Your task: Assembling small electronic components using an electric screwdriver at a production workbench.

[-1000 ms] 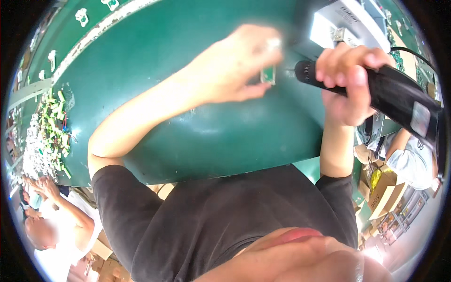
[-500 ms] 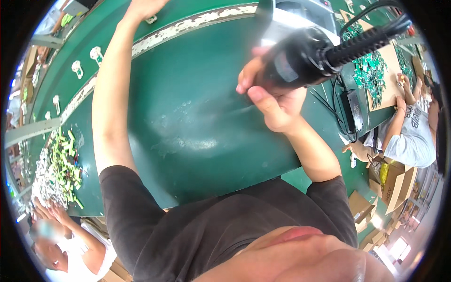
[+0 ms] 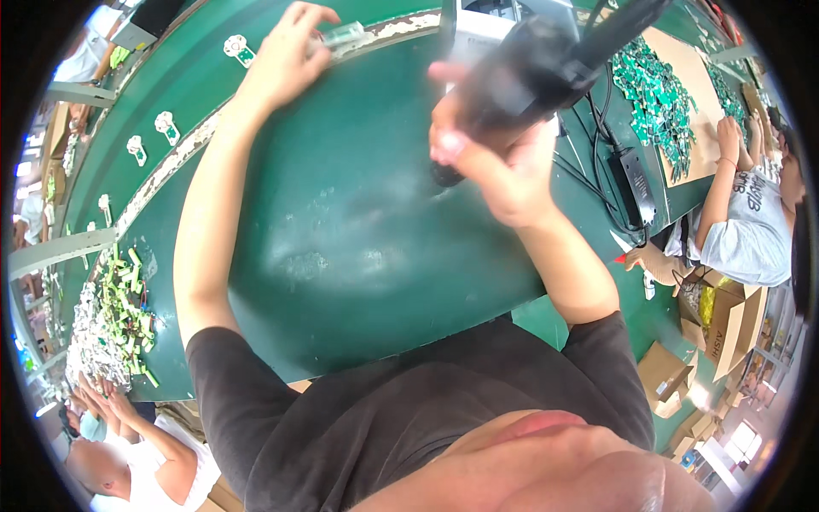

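Note:
My right hand (image 3: 499, 166) is wrapped round a black corded electric screwdriver (image 3: 529, 81), tilted with its lower end close to the green tabletop (image 3: 358, 179). Motion blurs the tool, and its tip is hard to make out. At the far side of the table, my left hand (image 3: 290, 60) has thumb and fingers closed on a small whitish, partly see-through part (image 3: 345, 36). That part is smeared and lies over the worn white rail (image 3: 401, 29). Just left of this hand, a small white round-headed piece (image 3: 239, 49) rests on the green strip beyond the rail.
A grey-white boxy machine (image 3: 469, 38) stands behind the screwdriver. To the right are a black power adapter (image 3: 636, 188) with cables and a heap of green circuit boards (image 3: 653, 107). Yellow-green pieces (image 3: 124, 316) lie piled at left. Co-workers sit on both sides.
My left hand has come back from the far strip towards me and right, now with the small part in it. The screwdriver has shifted slightly left, its lower end now showing below my right hand.

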`<state>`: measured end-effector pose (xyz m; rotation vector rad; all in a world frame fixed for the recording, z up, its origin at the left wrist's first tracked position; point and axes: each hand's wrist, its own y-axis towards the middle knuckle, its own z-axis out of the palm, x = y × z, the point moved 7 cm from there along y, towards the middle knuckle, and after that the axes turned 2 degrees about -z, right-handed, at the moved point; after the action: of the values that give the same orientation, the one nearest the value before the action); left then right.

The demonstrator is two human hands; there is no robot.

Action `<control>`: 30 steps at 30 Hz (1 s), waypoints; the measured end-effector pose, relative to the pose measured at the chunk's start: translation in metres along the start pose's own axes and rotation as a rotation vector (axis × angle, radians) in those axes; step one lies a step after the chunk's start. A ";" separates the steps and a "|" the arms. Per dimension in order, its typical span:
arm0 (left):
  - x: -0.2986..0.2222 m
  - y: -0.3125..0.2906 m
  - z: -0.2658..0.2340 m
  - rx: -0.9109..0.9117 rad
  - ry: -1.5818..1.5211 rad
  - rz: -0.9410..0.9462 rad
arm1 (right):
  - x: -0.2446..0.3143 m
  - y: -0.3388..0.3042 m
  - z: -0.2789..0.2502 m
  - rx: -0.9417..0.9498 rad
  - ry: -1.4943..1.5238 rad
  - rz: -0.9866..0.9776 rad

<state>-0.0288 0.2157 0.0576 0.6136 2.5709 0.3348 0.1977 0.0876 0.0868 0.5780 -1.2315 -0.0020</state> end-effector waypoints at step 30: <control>-0.126 -0.120 0.048 0.136 -0.467 0.362 | 0.089 0.016 -0.088 -0.105 -0.017 -0.175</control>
<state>0.0504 0.0571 0.0254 1.0721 2.0412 0.1122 0.3025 0.1108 0.1540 0.5935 -1.1870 -0.2179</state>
